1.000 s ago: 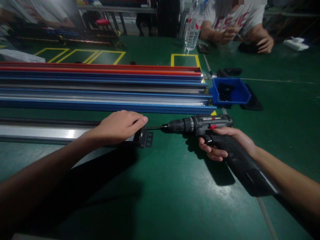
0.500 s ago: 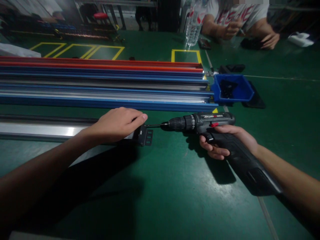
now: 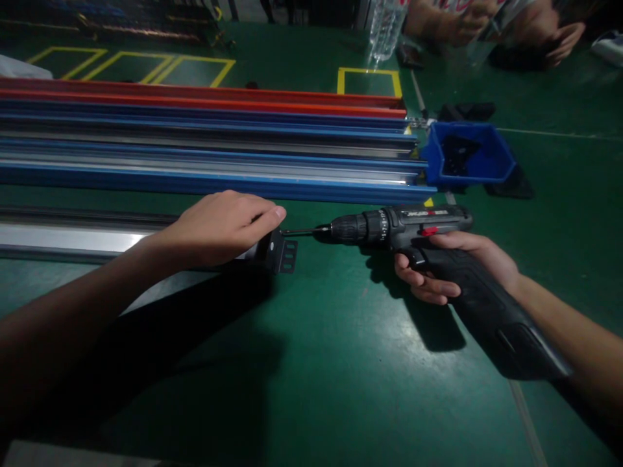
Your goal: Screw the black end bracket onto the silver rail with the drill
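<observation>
My left hand (image 3: 221, 227) lies curled over the right end of a silvery metal rail (image 3: 73, 240) on the green table, its fingers pressing on the rail beside a black end bracket (image 3: 283, 253). My right hand (image 3: 450, 266) grips a black cordless drill (image 3: 423, 240) held level. The drill's bit (image 3: 299, 231) points left and touches the top of the bracket, just under my left thumb tip.
A stack of long blue, silver and red rails (image 3: 204, 143) lies across the table behind my hands. A blue bin (image 3: 467, 159) with black parts stands at their right end. A water bottle (image 3: 384, 29) and another person's hands (image 3: 506, 26) are at the far edge.
The view has tilted down a little, so everything sits higher in frame. My hands, the drill and the bracket keep the same positions relative to each other.
</observation>
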Motion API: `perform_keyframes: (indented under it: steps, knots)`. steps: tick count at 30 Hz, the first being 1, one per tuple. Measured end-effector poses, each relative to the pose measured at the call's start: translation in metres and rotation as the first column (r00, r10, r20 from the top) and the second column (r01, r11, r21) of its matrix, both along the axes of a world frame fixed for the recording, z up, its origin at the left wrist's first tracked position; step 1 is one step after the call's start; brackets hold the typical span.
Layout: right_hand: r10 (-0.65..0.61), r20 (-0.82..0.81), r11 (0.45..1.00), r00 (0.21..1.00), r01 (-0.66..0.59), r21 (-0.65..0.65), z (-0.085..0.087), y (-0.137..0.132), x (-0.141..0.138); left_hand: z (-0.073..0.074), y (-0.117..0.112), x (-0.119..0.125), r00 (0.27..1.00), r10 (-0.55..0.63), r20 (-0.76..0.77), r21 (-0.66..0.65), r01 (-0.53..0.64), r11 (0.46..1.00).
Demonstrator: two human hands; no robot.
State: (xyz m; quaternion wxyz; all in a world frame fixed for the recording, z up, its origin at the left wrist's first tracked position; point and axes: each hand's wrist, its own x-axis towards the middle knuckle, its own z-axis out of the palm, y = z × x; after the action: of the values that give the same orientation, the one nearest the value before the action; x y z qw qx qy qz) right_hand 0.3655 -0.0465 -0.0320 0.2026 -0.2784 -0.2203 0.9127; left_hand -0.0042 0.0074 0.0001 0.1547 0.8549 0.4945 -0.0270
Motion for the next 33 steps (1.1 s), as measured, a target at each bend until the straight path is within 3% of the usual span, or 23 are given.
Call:
perform_keyframes:
  steps: [7,18,33]
  knots:
    - [-0.016,0.039,1.000,0.999,0.016,-0.017,0.003,0.000,-0.002,-0.001,0.000,0.000,1.000,-0.003,-0.011,0.005,0.003,1.000]
    - [-0.003,-0.081,1.000,0.997,0.002,-0.002,-0.006,0.000,0.001,-0.002,0.000,-0.001,1.000,-0.011,0.000,0.015,0.011,1.000]
    - [0.001,-0.115,1.000,0.993,-0.002,-0.009,-0.008,0.002,0.002,0.000,-0.001,0.001,1.000,-0.027,-0.013,0.041,0.027,0.999]
